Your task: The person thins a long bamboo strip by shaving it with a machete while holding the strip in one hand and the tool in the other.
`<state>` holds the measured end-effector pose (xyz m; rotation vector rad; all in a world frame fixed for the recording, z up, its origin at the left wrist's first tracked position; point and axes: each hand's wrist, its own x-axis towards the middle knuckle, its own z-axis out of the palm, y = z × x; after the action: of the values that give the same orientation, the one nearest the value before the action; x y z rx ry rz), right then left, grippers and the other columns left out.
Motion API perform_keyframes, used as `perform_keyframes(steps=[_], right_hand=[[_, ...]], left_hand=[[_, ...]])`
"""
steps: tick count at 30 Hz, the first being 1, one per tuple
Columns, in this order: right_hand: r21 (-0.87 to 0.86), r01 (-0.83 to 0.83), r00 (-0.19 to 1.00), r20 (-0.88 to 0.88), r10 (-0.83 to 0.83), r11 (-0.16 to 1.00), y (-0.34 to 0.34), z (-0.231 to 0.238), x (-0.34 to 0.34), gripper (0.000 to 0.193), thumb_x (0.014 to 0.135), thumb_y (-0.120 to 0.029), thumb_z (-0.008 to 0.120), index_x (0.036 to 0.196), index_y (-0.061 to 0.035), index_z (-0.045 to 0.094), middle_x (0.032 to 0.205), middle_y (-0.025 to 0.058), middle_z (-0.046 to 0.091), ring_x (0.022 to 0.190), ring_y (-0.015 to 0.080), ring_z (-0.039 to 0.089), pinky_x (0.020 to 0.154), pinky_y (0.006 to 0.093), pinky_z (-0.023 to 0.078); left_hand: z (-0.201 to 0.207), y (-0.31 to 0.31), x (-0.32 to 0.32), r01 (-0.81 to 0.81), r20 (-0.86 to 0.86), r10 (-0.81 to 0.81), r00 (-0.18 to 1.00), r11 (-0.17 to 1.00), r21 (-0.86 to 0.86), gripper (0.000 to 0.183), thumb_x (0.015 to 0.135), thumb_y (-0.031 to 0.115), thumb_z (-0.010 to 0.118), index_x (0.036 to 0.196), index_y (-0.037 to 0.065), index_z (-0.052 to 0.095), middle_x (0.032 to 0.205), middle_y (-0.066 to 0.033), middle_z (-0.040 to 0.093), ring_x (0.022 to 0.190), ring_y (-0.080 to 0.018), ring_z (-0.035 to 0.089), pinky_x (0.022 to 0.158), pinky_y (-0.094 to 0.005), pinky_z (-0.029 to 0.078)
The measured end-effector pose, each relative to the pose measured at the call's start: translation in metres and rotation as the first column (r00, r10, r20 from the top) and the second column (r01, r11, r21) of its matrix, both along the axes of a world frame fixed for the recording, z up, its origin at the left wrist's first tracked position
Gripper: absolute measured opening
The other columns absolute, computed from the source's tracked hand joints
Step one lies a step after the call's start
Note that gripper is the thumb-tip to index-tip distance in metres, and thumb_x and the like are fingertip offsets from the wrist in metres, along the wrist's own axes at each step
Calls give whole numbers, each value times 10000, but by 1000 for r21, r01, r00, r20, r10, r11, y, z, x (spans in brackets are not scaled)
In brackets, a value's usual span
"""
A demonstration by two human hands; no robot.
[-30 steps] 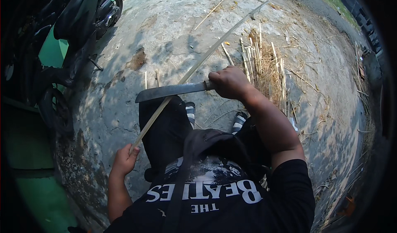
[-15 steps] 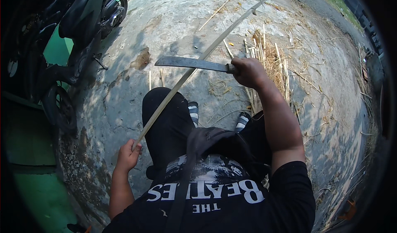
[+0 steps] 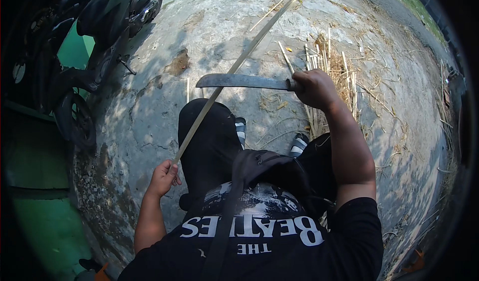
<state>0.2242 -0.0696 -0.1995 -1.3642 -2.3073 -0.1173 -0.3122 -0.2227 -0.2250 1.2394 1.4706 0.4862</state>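
Observation:
My left hand [image 3: 163, 179], left of my bent knee, pinches the near end of a long, narrow, pale strip [image 3: 253, 45] that looks like split bamboo. The strip slants over my left knee and up to the far right, with a small curl sticking out near its far end. My right hand [image 3: 317, 89] is closed around the handle of a machete [image 3: 244, 81]. Its long grey blade points left and crosses the strip just beyond the knee, appearing to rest against it. Which side of the blade faces the strip I cannot tell.
Beyond my right foot lies a pile of pale sticks and shavings [image 3: 332, 66]. Another thin stick [image 3: 272, 10] lies farther off on the rough concrete ground [image 3: 144, 126]. A dark motorbike [image 3: 107, 26] stands at the upper left by a green wall [image 3: 47, 231].
The machete blade has come nearer to my knee along the strip. The strip's far end now reaches the picture's top edge. The whole view has shifted slightly.

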Motion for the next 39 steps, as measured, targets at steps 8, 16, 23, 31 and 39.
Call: perform_keyframes(steps=[8, 16, 23, 31, 39], right_hand=[[-83, 202, 977, -59, -207, 976, -1, 7, 17, 150, 886, -213, 689, 822, -93, 625, 704, 157, 647, 697, 404, 659, 637, 515, 522], [-105, 228, 968, -84, -237, 968, 2, 3, 28, 132, 820, -160, 728, 810, -77, 626, 727, 165, 628, 692, 412, 628, 609, 499, 494], [-131, 230, 971, -38, -237, 964, 2, 5, 24, 162, 821, -184, 753, 811, -82, 627, 732, 159, 631, 692, 411, 625, 608, 503, 486], [-114, 204, 977, -34, -209, 972, 3, 2, 22, 140, 843, -191, 724, 834, -93, 624, 718, 150, 639, 696, 404, 637, 625, 507, 501], [-87, 202, 976, -60, -207, 976, 4, 2, 16, 134, 815, -169, 744, 837, -95, 635, 722, 151, 634, 682, 405, 634, 596, 502, 492]], left_hand=[[-2, -3, -2, 16, 307, 60, 950, 971, -238, 464, 1040, 565, 535, 914, 119, 525, 580, 24, 428, 526, -143, 559, 482, -248, 373], [-12, -8, 3, 49, 485, 137, 864, 935, -351, 478, 1060, 577, 451, 882, 135, 488, 569, 31, 372, 479, -146, 457, 466, -265, 351], [-14, -7, 2, 53, 494, 146, 857, 929, -367, 463, 1079, 553, 423, 884, 139, 493, 563, 30, 376, 486, -154, 467, 489, -266, 366], [-15, -7, 2, 68, 512, 131, 849, 934, -352, 460, 1078, 551, 426, 890, 137, 501, 563, 30, 378, 488, -155, 473, 493, -271, 370], [-13, -8, 5, 50, 484, 128, 866, 940, -337, 472, 1073, 558, 434, 888, 128, 496, 564, 25, 371, 483, -143, 445, 502, -267, 373]])
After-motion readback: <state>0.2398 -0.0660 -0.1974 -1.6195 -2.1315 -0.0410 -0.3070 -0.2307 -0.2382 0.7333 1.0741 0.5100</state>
